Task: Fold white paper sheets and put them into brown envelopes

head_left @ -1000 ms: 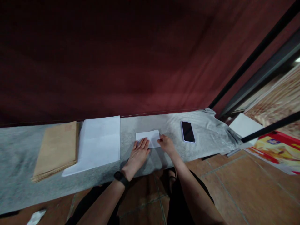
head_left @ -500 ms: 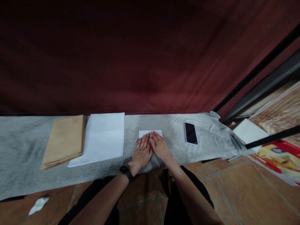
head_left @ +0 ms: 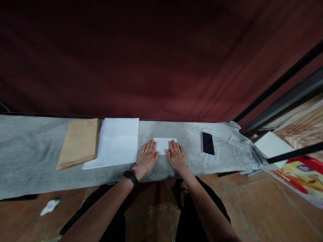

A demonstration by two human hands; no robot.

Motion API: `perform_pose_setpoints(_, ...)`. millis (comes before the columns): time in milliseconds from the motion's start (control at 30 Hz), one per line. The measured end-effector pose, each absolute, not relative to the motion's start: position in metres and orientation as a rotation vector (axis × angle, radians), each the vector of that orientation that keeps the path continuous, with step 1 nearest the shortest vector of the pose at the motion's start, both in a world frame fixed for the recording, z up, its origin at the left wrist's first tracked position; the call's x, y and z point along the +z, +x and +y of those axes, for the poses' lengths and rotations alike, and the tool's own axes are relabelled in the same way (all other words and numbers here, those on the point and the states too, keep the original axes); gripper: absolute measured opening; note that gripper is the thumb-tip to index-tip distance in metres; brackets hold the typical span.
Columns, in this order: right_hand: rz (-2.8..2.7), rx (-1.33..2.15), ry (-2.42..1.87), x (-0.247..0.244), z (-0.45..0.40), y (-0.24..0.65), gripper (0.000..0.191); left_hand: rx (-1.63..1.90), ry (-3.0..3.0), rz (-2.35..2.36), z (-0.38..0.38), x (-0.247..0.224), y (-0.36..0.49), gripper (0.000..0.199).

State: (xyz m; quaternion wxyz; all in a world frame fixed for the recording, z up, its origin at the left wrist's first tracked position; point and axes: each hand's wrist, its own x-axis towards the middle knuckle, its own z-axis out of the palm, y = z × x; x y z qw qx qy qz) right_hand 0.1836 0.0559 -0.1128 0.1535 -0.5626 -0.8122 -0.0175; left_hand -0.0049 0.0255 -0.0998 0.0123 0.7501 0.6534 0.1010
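Observation:
A small white folded paper (head_left: 162, 146) lies flat on the grey cloth in front of me. My left hand (head_left: 147, 157) rests palm down over its left edge, fingers stretched out. Over the right edge lies my right hand (head_left: 177, 156), also flat, with its fingers extended. The middle of the paper shows between the two hands. To the left, large white sheets (head_left: 118, 143) lie beside a stack of brown envelopes (head_left: 79, 141).
A phone (head_left: 208, 143) with a dark screen lies to the right on the grey cloth (head_left: 30, 151). Dark red fabric rises behind. Black bars, a white item and a red and yellow box (head_left: 302, 174) are at the right. Crumpled white paper (head_left: 49, 207) lies on the tiled floor.
My hands, which were together over the middle of the small paper, have moved apart to its left and right edges. More of the paper shows. The view has shifted slightly.

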Motion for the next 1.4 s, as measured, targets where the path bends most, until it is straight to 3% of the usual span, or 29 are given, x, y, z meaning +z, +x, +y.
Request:
perform_pose_setpoints(800, -2.328, -0.085, -1.729, -0.107, 0.062, 0.203, 0.055, 0.39, 2.532, 1.731, 0.016, -0.09, 0.025, 0.053)
perform_pose_setpoints(1067, -2.513, 0.18, -1.409, -0.098, 0.058, 0.188, 0.056, 0.283, 2.54, 1.71, 0.02, -0.094, 0.026, 0.058)
perform_pose_setpoints(1400, -2.413, 0.06, -1.553, -0.108, 0.061, 0.199, 0.057, 0.439, 2.207, 2.091, 0.041, -0.099, 0.002, 0.061)
